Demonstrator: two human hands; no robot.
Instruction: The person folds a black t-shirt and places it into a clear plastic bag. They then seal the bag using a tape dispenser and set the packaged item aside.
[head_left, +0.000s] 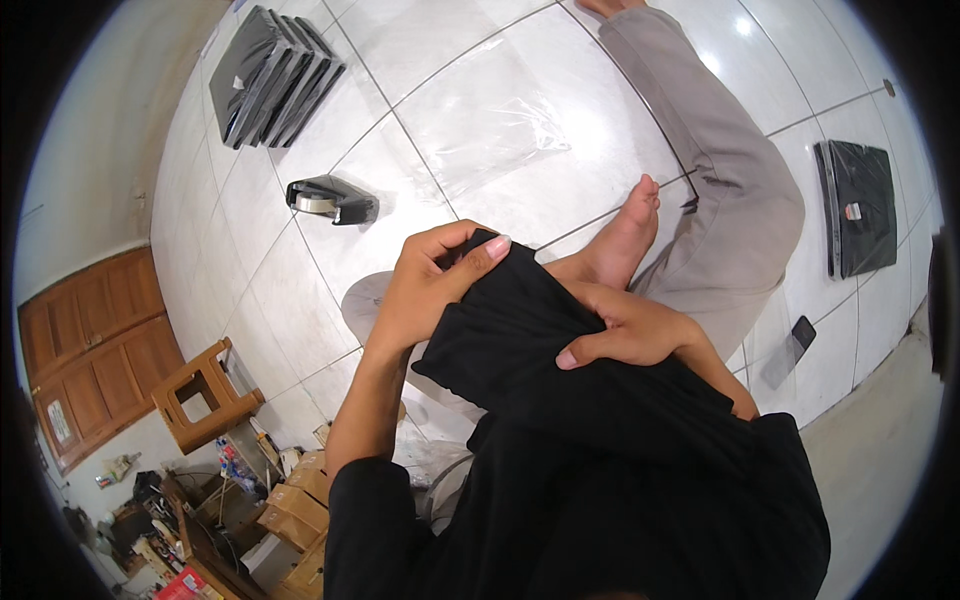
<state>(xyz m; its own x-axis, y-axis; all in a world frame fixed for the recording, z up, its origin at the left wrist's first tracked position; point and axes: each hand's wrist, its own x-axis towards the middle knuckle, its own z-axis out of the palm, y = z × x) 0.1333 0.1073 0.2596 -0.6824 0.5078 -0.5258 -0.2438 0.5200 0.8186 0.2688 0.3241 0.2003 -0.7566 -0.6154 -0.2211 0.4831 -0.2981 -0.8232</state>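
Note:
My left hand (435, 281) pinches the upper edge of a black fabric garment (517, 322) between thumb and fingers. Lower on the same cloth, at its right side, my right hand (630, 326) grips it with the thumb on top and the fingers underneath. The garment hangs in loose folds over my lap, and its lower part is hard to tell from my black shirt (600, 510). A clear plastic bag (510, 142) lies flat on the white tiled floor beyond my hands. To its left stands a black tape dispenser (334, 201) with a roll of tape.
Black packs in clear plastic (274, 79) form a stack at the upper left. More wrapped black packs (862, 210) lie at the right, near a dark phone-like object (802, 334). A brown plastic stool (206, 397) and cardboard boxes (300, 502) are at the lower left.

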